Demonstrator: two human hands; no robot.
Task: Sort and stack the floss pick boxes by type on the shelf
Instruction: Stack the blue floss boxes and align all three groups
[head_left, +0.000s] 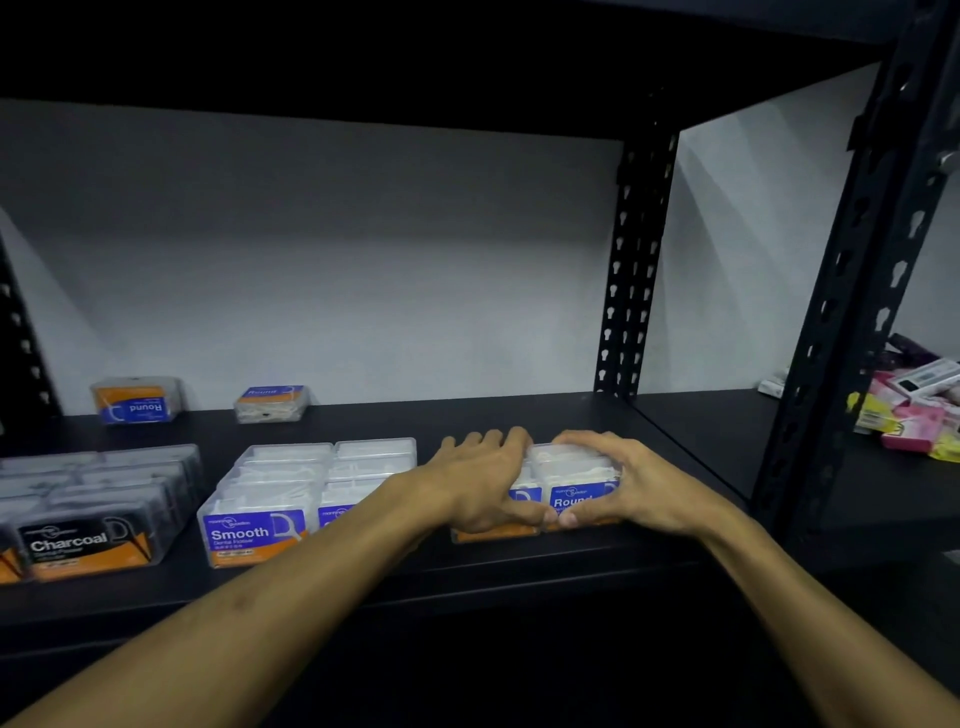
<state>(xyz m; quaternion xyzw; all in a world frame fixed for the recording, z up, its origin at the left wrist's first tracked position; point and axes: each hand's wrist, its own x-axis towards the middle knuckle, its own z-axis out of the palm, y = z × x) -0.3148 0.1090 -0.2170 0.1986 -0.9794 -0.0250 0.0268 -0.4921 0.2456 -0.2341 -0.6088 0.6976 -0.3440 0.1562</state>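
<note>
Three groups of clear floss pick boxes stand along the front of the black shelf (519, 415). At the left is the Charcoal group (88, 519), in the middle the Smooth group (291, 493), at the right the Round group (574, 480). My left hand (478, 478) lies over the left Round boxes, and my right hand (623, 483) wraps the right ones. The thumbs meet at the front labels. Two single Round boxes rest near the back wall, one (136, 401) standing at the left and one (271, 404) lying flat beside it.
A black perforated upright (631, 270) stands at the back right and another (852, 291) at the front right. Beyond it, pink and yellow packages (914, 410) lie on the neighbouring shelf. A grey wall closes the back.
</note>
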